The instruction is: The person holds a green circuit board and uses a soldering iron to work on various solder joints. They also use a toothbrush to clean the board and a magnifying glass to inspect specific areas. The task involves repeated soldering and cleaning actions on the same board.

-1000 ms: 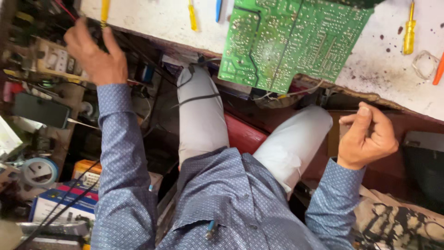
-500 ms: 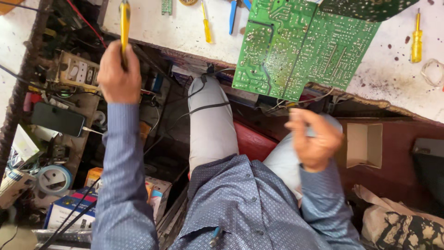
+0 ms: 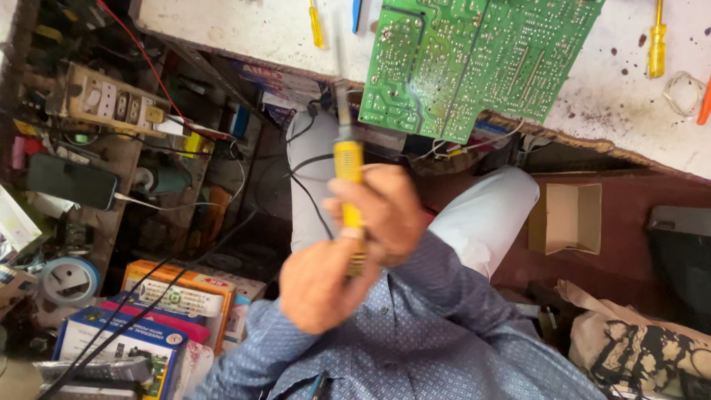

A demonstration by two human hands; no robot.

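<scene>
Above the lap, mid-frame: both hands meet on a yellow-handled soldering iron (image 3: 348, 185), held below the worktop's edge.
Tool look: a slim yellow plastic handle with a thin dark metal shaft rising from its top; a black cord runs off to the left. The tool stands nearly upright, tip toward the circuit board. The picture is blurred here, so the tip itself is unclear.
Left hand (image 3: 318, 285): lower of the two, its fingers curled shut around the bottom of the handle.
Right hand (image 3: 385, 215): just above and touching the left, its fingers wrapped around the middle of the handle.
Circuit board (image 3: 474, 59): large, green, solder side up, lying on the worktop and overhanging its near edge, just above and right of the iron's shaft.
Worktop (image 3: 244, 30): white and stained, along the top of the view, carrying yellow screwdrivers (image 3: 656, 44).
Left side: a beige power strip (image 3: 111, 104), a dark phone (image 3: 72, 181) on a cable, and boxes (image 3: 178, 296) stacked low.
Right side: a small open cardboard box (image 3: 566, 218) on a dark red surface.
Clothing: blue patterned shirt sleeves, pale trousers.
</scene>
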